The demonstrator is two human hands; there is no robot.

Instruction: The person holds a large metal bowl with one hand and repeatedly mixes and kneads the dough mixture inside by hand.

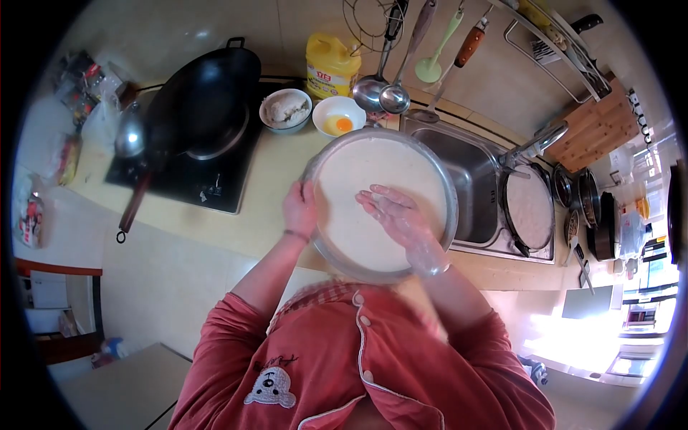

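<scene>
A wide metal basin (453, 208) is in front of my body at the counter's edge. Smooth white stuff (358, 236) fills its inside; whether it is liquid, flour or dough I cannot tell. My left hand (301, 209) grips the basin's left rim, with the fingers partly hidden. Over the middle of the white stuff is my right hand (394, 215), its fingers stretched out and holding nothing. White residue coats its fingers and wrist. Just behind the basin are a white bowl with a raw egg (342, 123) and a bowl of white, lumpy food (285, 110).
A black wok (204, 93) is on the cooktop (222, 190) at left. To the right are the sink (462, 168), faucet (534, 140) and a round pan (529, 208) with white contents. A yellow jug (331, 68) stands behind; ladles (370, 92) hang above.
</scene>
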